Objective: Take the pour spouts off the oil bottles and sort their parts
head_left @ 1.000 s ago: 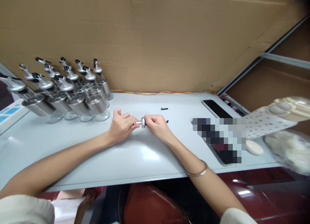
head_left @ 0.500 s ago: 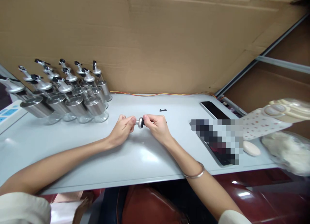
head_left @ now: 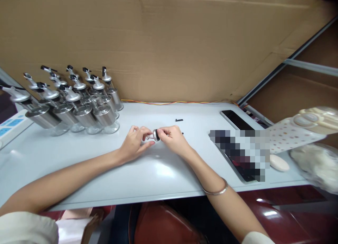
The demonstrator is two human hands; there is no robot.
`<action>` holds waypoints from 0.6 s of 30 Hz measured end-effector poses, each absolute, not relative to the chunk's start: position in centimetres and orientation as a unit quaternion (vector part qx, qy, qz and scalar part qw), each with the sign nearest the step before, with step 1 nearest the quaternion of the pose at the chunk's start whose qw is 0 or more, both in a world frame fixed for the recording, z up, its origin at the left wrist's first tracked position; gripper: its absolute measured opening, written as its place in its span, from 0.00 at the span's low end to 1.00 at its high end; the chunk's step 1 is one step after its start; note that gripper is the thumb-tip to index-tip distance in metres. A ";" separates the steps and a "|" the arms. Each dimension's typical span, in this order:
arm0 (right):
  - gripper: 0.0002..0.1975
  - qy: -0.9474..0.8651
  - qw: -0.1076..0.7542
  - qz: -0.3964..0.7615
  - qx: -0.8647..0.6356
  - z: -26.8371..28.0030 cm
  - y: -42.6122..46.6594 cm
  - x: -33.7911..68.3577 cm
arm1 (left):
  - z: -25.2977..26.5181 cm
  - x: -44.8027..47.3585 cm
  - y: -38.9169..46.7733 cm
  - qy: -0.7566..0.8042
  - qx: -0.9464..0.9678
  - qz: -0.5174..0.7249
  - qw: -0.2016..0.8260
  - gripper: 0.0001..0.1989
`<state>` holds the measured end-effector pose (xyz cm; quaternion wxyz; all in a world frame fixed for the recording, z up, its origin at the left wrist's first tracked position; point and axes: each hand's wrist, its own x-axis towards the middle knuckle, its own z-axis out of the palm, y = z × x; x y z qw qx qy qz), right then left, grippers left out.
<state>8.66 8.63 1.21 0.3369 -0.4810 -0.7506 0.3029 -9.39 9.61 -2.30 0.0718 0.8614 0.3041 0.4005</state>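
Note:
Over the middle of the table, my right hand (head_left: 173, 138) grips a silver pour spout (head_left: 155, 135) by its black lower end, with the narrow nozzle pointing left. My left hand (head_left: 136, 142) is beside the nozzle, its thumb and fingers spread apart around it. Whether a fingertip touches the nozzle I cannot tell. A small black flip cap (head_left: 179, 120) lies flat on the table beyond my right hand. At the left, an uncapped glass bottle with a steel sleeve (head_left: 104, 114) stands in front of several bottles (head_left: 79, 85) fitted with similar spouts.
A phone (head_left: 237, 120), a partly blurred dark tablet-like device (head_left: 227, 159), a pale oval object (head_left: 279, 162) and a dotted flask (head_left: 287, 135) are on the right. A power strip (head_left: 13, 126) sits far left. Cardboard (head_left: 169, 43) walls the table's back.
My left hand has let go of the nozzle, its fingers spreading from a pinch. My right hand still holds the spout. The view has shifted slightly.

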 end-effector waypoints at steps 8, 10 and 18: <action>0.17 -0.711 0.358 0.397 -0.456 1.2 8.7 8.5 | -0.9 -10.8 11.6 0.252 0.887 0.343 -0.179 0.12; 0.17 -0.701 0.375 0.403 -0.454 1.1 8.6 8.2 | -0.8 -11.2 12.0 0.254 0.886 0.334 -0.198 0.12; 0.15 -0.714 0.405 0.365 -0.440 1.0 8.1 7.4 | -0.8 -11.7 12.6 0.227 0.882 0.352 -0.216 0.16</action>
